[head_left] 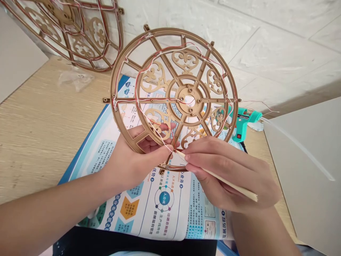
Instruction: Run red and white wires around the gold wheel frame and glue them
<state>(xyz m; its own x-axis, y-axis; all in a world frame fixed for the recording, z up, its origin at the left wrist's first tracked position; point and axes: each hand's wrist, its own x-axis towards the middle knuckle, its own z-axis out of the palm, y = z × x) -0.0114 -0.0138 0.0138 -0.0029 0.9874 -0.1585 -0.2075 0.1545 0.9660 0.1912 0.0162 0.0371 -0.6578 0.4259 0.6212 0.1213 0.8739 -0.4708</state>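
A round tan wheel frame (174,96) with scroll cut-outs and thin red and white wires strung along it stands tilted upright over a printed sheet. My left hand (135,158) grips its lower rim, fingers curled behind the spokes and thumb pressed in front. My right hand (229,174) pinches a thin pale wooden stick (226,183), whose tip touches the wires at the lower rim beside my left thumb.
A blue and white printed sheet (162,202) lies on the wooden table (39,121). A teal glue gun (243,122) rests behind the wheel on the right. A second wheel frame (74,32) leans against the white wall. A white panel (306,167) stands at right.
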